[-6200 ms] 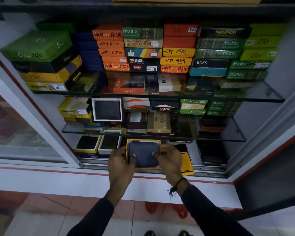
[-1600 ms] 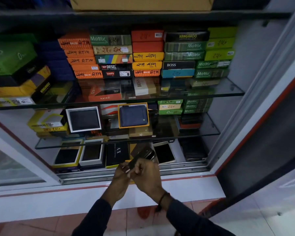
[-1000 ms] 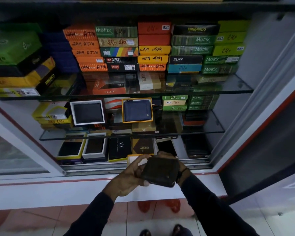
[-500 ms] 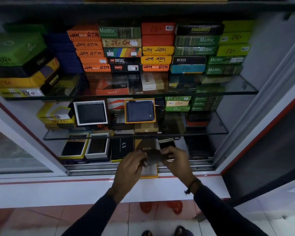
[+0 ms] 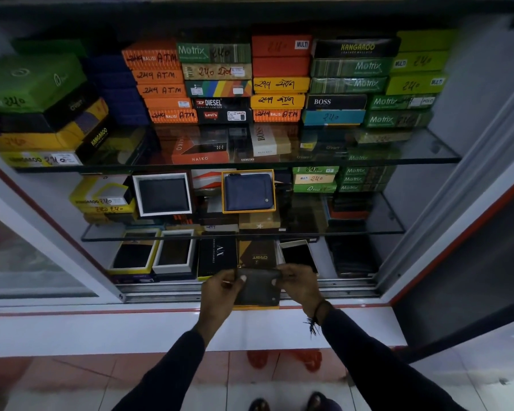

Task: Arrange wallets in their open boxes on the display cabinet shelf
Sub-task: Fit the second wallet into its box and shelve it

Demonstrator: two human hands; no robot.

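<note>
A dark grey wallet (image 5: 258, 287) is held flat at the cabinet's front edge, my left hand (image 5: 220, 287) gripping its left side and my right hand (image 5: 298, 284) its right side. Under it lies a yellow-edged box (image 5: 257, 306), mostly hidden by the wallet. On the middle glass shelf (image 5: 368, 229) a blue wallet stands in an orange-rimmed open box (image 5: 248, 191), and a black wallet stands in a white open box (image 5: 162, 194).
On the bottom shelf sit two open boxes with dark wallets (image 5: 134, 253) (image 5: 174, 252), a black AX box (image 5: 218, 255), a brown box (image 5: 258, 253) and a phone-like item (image 5: 298, 255). Stacked closed boxes fill the top shelf (image 5: 220, 81). A sliding glass door (image 5: 27, 262) stands at left.
Since 6 seconds ago the blue wallet in its box went up to the middle shelf. I then picked up a dark grey wallet, turned it in both hands, and now hold it over a yellow-edged box.
</note>
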